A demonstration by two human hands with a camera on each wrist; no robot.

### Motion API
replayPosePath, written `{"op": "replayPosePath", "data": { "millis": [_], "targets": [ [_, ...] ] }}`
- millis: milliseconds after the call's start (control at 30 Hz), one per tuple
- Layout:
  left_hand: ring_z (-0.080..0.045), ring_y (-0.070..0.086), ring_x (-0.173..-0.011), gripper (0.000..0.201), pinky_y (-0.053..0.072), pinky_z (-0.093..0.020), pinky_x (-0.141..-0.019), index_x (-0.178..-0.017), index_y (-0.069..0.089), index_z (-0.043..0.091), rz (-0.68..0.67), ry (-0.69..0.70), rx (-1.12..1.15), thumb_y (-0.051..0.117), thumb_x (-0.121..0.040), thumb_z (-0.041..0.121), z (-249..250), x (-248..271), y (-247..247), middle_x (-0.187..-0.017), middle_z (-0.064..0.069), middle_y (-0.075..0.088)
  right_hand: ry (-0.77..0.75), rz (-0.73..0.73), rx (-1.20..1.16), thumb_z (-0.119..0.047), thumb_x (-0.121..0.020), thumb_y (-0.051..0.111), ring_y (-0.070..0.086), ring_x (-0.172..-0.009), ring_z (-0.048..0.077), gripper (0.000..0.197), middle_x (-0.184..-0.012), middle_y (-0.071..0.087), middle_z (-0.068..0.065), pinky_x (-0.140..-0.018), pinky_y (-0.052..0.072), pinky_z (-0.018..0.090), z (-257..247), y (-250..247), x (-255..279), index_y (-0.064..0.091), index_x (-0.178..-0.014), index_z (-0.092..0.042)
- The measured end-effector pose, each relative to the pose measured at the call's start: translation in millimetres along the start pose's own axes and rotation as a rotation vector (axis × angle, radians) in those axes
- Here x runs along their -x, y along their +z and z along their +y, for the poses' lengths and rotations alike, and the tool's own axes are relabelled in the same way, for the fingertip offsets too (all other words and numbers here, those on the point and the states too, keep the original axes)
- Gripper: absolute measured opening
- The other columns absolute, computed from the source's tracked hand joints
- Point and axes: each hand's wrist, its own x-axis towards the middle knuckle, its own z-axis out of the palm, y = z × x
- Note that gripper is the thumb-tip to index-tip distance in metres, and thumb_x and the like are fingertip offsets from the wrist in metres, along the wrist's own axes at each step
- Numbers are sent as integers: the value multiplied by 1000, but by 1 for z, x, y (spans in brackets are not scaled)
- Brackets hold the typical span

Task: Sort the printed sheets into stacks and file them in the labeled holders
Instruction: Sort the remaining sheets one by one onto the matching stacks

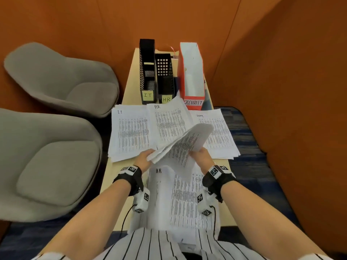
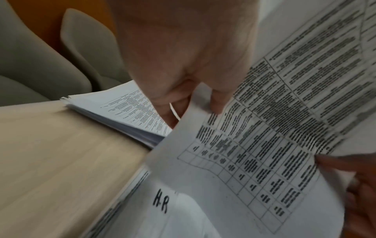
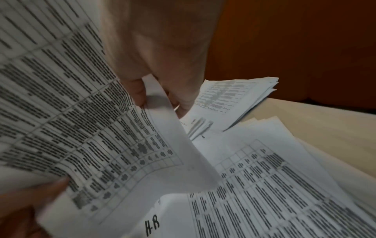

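Note:
Both hands hold up one thick bundle of printed sheets (image 1: 180,139) over the middle of the table, its top page headed HR. My left hand (image 1: 148,156) grips the bundle's near left corner, and my right hand (image 1: 196,153) grips its near right edge, where the pages curl over. The left wrist view shows the left hand (image 2: 195,103) pinching the paper (image 2: 254,145). In the right wrist view the right hand (image 3: 160,99) pinches the sheets (image 3: 91,128). The IT pile (image 1: 131,132) lies at the left and the Security pile (image 1: 219,136) at the right. A loose pile topped by an HR sheet (image 1: 180,194) lies nearest me.
Three holders stand at the table's far end: a black one labelled IT (image 1: 147,72), a black one labelled HR (image 1: 165,76) and a red one labelled SECURITY (image 1: 191,72). Two grey chairs (image 1: 56,147) stand at the left. Orange walls (image 1: 281,91) close the back and right.

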Motion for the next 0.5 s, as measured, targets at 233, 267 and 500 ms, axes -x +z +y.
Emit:
{"op": "replayPosePath", "data": {
  "millis": [233,267,500],
  "targets": [
    [-25,56,-107,23,43,-32,-87,-118,55,16,124,-88,344,49,-95,15,3,-19,-18,-111,-5,59,304,-124,250,-18,-96,51,71,-88,27,30,-107,67,12,-72,60,35,10,5,4,53,-124,-8],
    [-27,56,-111,25,44,-36,-91,-119,54,14,118,-128,369,51,-95,14,-3,-21,-15,-113,-6,59,341,-107,227,-19,-98,49,71,-75,22,32,-104,67,12,-60,59,28,18,6,7,51,-128,-7],
    [-29,60,-102,35,50,-34,-83,-126,52,7,-72,-285,240,51,-91,9,-19,-27,3,-116,-11,61,286,163,8,-8,-98,47,61,-57,16,28,-78,63,11,-46,52,19,13,8,-35,49,-126,-4]
  ]
}}
